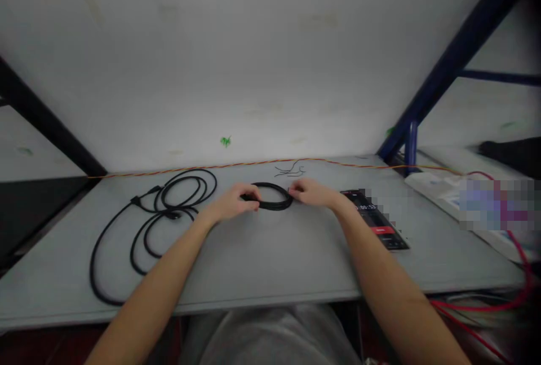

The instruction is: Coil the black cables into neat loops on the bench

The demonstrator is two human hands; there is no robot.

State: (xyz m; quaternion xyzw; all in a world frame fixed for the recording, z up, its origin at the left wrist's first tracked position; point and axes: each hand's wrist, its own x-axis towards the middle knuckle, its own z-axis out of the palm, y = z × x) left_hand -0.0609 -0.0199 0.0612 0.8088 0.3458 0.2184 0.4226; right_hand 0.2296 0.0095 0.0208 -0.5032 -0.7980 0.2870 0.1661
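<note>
A small coil of black cable (270,196) lies on the grey table (262,263) in the middle. My left hand (234,200) is closed on the coil's left side, fingers wrapped round the strands. My right hand (310,191) pinches the coil's right side. Both forearms reach in from the bottom of the view. To the left a longer black cable (160,213) sprawls loose in several loops across the table, apart from my hands.
A phone (376,219) with a lit screen lies just right of my right wrist. A thin red-yellow wire (236,164) runs along the wall, with small wire scraps (291,171) near it. A blue frame post (409,145) and red cables (513,292) stand at right.
</note>
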